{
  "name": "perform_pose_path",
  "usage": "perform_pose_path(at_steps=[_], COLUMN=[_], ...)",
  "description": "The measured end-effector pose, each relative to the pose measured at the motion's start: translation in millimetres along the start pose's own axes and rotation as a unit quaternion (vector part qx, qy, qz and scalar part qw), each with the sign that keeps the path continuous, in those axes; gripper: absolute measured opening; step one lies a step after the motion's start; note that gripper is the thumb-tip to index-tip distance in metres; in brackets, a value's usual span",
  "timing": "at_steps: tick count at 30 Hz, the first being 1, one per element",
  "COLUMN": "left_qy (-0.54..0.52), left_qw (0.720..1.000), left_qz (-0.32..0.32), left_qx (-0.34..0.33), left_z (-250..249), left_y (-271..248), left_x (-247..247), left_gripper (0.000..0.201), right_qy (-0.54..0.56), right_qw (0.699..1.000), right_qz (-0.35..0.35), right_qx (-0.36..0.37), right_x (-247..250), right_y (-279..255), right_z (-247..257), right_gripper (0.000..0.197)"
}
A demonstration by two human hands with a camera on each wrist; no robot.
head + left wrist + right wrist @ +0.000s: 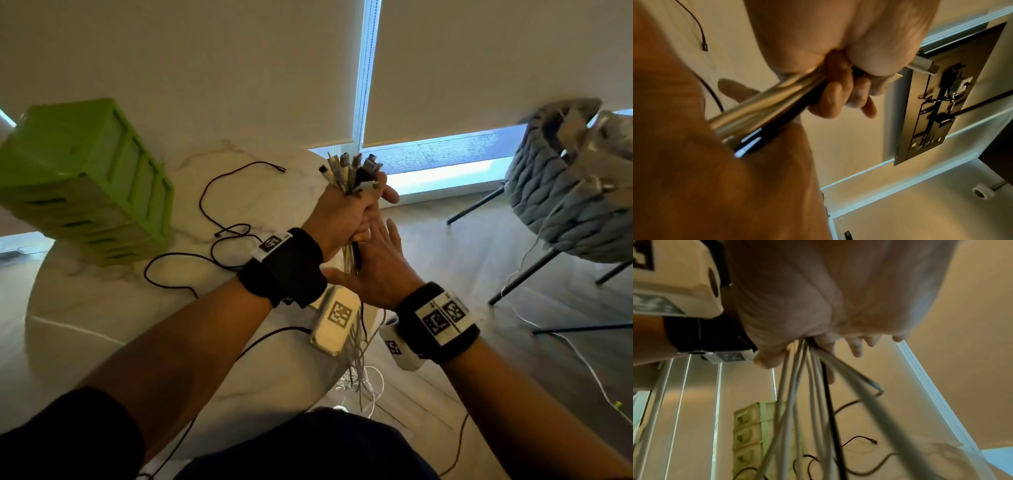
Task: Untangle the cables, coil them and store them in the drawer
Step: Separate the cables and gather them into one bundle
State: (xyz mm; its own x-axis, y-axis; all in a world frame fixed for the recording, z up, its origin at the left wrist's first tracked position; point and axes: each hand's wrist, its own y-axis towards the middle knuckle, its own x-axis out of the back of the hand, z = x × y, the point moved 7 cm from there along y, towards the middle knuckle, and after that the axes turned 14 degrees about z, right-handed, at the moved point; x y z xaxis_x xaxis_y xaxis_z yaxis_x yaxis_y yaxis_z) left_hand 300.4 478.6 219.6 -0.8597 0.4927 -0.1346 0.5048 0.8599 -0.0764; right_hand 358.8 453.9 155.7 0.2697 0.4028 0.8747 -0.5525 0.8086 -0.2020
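Gripping a bundle of cables point(346, 178) near their plug ends, the left hand point(337, 214) is held above the far edge of the tabletop point(102, 325), its fingers curled round the bundle. The plugs point(352, 164) are fanned out above the fist; the grey, white and black strands are seen hanging down past the wrist to a loose tangle point(359, 380) below the tabletop edge. The right hand point(376, 263) is held just under the left hand, its fingers straight and spread, with the strands lying against its palm; in the right wrist view the strands point(807, 386) are seen running out from under the palm. One black cable point(219, 219) is left lying in loops on the tabletop. A green drawer unit point(89, 185) is stood at the left of the tabletop, well apart from the bundle. A grey woven chair point(565, 185) is placed on the floor at the right.
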Motion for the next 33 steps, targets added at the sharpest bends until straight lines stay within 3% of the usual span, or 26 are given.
perform_pose_path(at_steps=[1,3,5,9,13,18,22,24,28,31,33], left_qy=[-0.011,-0.035,-0.041,-0.052,-0.038,-0.037,-0.075,-0.067,-0.055,-0.017,-0.051], left_qw=[1.000,0.999,0.999,0.999,0.999,0.999,0.996,0.997,0.996,0.999,0.999], left_qz=[-0.006,-0.015,-0.013,-0.001,0.004,0.014,0.016,0.015,0.008,-0.003,-0.012], left_qx=[-0.002,-0.005,-0.011,-0.015,-0.026,-0.032,-0.033,-0.046,-0.068,-0.027,0.005], left_z=[-1,-4,-12,-29,-46,-51,-38,-37,-35,-20,-3], left_y=[0,-1,0,1,0,1,3,1,-1,-3,-7], left_x=[1,-1,-5,-4,6,7,6,6,16,29,36], left_gripper=[0.034,0.036,0.038,0.039,0.038,0.039,0.039,0.037,0.037,0.051,0.051], right_qy=[0.075,0.250,0.357,0.338,0.276,0.147,0.033,0.066,0.214,0.257,0.275], right_qw=[0.997,0.967,0.932,0.938,0.946,0.949,0.929,0.925,0.920,0.919,0.930], right_qz=[-0.025,0.000,0.034,0.075,0.088,0.019,-0.026,-0.025,0.050,0.118,0.098], right_qx=[0.020,0.043,0.041,-0.014,-0.147,-0.277,-0.367,-0.374,-0.325,-0.276,-0.224], right_x=[4,-1,-11,-32,-58,-56,-29,-28,-47,-51,-33], right_y=[-1,1,4,2,-12,-28,-35,-32,-20,-12,-3], right_z=[1,2,-2,-34,-100,-152,-170,-178,-174,-158,-137], right_gripper=[0.072,0.034,0.021,0.029,0.028,0.028,0.020,0.018,0.023,0.053,0.056])
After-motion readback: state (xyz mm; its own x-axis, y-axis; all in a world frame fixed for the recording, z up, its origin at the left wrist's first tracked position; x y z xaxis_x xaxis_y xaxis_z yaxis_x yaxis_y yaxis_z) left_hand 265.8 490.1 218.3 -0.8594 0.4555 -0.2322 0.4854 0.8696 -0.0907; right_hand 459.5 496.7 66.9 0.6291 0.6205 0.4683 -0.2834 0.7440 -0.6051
